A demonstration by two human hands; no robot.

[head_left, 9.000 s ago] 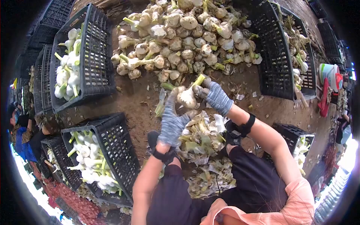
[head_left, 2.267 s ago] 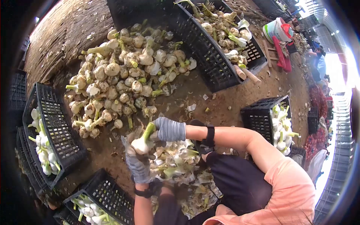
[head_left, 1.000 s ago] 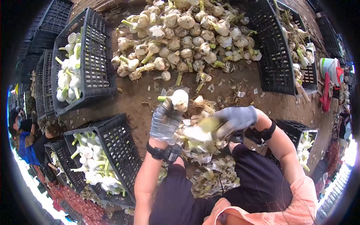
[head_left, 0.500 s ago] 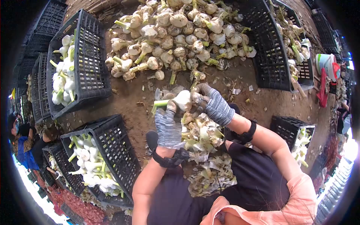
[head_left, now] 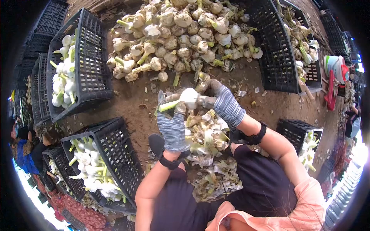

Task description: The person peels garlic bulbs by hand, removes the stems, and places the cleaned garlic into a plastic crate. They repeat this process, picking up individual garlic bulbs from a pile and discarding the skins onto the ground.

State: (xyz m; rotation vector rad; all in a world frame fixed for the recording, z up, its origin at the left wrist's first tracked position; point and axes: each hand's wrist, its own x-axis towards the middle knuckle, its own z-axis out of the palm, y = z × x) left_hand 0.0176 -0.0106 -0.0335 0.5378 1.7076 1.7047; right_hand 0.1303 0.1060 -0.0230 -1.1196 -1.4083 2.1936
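Observation:
A white, peeled-looking garlic bulb (head_left: 189,96) with a green stem pointing left is held up between my gloved hands. My left hand (head_left: 172,125) is closed around the stem and the bulb's left side. At the bulb's right end, the dirty fingers of my right hand (head_left: 222,101) are closed against it; whether a tool sits among them is hidden. Both hands wear grey striped gloves with darkened fingers. Just below them, a heap of garlic skins (head_left: 210,140) lies between my legs. Beyond my hands is a large pile of unpeeled garlic (head_left: 173,42).
Black crates of white garlic stand at the left (head_left: 92,94) and lower left (head_left: 115,154). Another crate (head_left: 275,50) with soiled garlic is at upper right, a smaller crate (head_left: 293,133) at right. A white bucket (head_left: 333,65) stands far right. A person (head_left: 25,142) sits far left.
The bulb has turned a little, its stem now angling down to the left. My right hand has shifted slightly up and right around its end. Some skins below look rearranged.

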